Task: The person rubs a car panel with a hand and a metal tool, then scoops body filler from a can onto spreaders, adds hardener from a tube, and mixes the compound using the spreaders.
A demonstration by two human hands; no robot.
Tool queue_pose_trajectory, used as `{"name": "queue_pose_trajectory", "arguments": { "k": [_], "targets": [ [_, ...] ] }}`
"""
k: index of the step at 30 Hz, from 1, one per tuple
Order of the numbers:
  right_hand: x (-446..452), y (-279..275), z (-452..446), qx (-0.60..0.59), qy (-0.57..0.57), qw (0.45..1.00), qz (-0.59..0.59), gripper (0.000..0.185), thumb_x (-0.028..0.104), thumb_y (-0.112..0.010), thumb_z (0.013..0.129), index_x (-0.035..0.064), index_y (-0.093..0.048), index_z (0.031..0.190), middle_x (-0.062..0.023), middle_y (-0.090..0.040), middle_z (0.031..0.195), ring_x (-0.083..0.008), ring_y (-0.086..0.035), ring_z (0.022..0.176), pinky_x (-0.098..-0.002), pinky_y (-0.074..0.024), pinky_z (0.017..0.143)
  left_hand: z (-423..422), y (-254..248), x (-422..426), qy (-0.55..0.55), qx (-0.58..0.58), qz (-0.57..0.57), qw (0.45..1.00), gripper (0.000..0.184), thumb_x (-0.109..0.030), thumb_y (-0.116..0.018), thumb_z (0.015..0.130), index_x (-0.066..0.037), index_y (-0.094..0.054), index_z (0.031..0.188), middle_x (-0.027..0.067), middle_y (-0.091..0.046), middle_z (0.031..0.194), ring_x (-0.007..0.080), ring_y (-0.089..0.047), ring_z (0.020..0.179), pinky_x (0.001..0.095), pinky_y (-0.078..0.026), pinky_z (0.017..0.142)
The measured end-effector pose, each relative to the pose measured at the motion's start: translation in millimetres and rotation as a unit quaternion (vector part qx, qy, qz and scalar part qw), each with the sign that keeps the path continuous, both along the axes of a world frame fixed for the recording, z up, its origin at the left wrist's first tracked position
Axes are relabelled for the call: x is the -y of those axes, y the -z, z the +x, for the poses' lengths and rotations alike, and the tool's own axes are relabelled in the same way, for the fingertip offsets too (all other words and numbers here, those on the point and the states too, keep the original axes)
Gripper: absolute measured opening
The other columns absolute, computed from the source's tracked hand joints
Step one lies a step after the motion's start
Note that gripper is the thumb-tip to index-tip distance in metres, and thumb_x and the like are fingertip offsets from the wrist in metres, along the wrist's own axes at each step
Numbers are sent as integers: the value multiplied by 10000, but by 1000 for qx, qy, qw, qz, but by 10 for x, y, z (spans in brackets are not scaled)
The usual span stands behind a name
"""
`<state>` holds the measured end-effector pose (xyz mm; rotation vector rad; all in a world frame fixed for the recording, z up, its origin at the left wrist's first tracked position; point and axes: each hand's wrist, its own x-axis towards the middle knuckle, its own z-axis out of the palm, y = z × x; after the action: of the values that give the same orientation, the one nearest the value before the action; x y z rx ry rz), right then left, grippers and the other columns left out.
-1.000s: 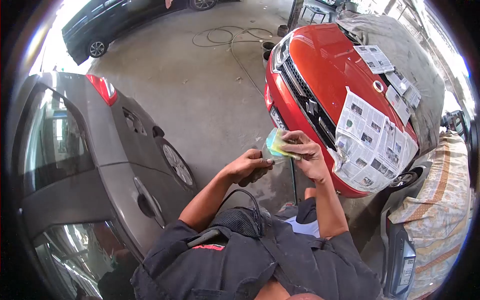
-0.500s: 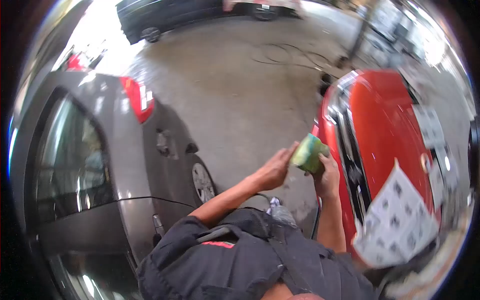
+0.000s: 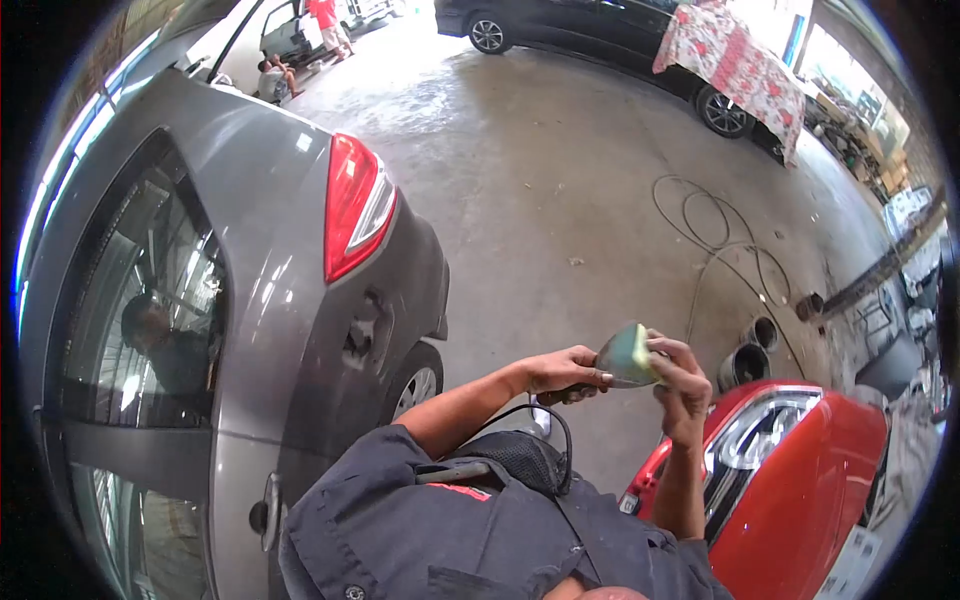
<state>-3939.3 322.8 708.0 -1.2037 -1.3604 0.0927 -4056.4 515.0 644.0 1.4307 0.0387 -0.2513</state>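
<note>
The view has swung toward the grey car (image 3: 255, 230), leaving both hands occupied: left hand (image 3: 558, 372) pinching a thin, partly hidden tool (image 3: 627, 381), right hand's (image 3: 684, 385) fingers gripping a green-yellow pad (image 3: 624, 350).

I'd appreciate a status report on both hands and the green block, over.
Left hand and right hand both at green block. Right fingers on its yellow edge. Block held above floor; hose beyond, clear of both hands.

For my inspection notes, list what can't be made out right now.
- Head view: far side of the green block, turned away.
- Head view: what the left hand grips, covered by fingers.
- Head view: grey car's front, cut off by the edge.
- Head view: distant people's actions, too small.
</note>
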Motion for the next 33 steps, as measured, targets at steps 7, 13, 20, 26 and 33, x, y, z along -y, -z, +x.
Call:
{"name": "queue_pose_trajectory", "arguments": {
  "k": [7, 13, 20, 26, 33],
  "targets": [
    [-1167, -251, 1892, 106, 104, 982, -117, 458, -131, -516, 677, 97, -744, 1003, -128, -647, 1134, -319, -584, 1119, -390, -446, 967, 1289, -434, -1134, -33, 8, -105, 994, 265, -265, -617, 924, -7, -593, 871, -17, -490, 621, 72, -460, 486, 229, -379, 429],
    [-2169, -453, 2562, 170, 279, 943, -70, 446, -107, -550, 714, 111, -720, 1064, -121, -652, 1086, -301, -603, 1006, -376, -459, 877, 2219, -756, -1831, -111, 55, -243, 962, 245, -106, -579, 911, -43, -550, 1146, 20, -537, 883, 125, -573, 821, 322, -523, 750],
    [-3722, -403, 3684, 137, 170, 971, -97, 459, -74, -581, 709, 133, -702, 1100, -97, -641, 1070, -277, -599, 950, -346, -481, 790, 3437, -519, -3056, -183, 96, -254, 945, 412, 11, -525, 878, -82, -451, 1273, 35, -525, 1017, 170, -571, 962, 432, -527, 902],
    [-5096, -710, 4544, 183, 76, 977, -81, 422, -32, -616, 707, 159, -701, 1073, -74, -646, 1006, -270, -624, 870, -376, -480, 759, 4191, -594, -4028, -289, 113, -242, 919, 354, -18, -534, 870, -73, -466, 1212, 33, -540, 1021, 152, -584, 883, 403, -546, 878],
    [-6821, -797, 5434, 115, -138, 979, -92, 356, -36, -617, 732, 91, -709, 1051, -100, -662, 1002, -238, -647, 917, -342, -483, 802, 4836, -576, -5547, -424, 130, -150, 884, 332, -141, -613, 916, -68, -493, 1217, 19, -569, 923, 126, -602, 805, 315, -554, 711]
  ]
}}
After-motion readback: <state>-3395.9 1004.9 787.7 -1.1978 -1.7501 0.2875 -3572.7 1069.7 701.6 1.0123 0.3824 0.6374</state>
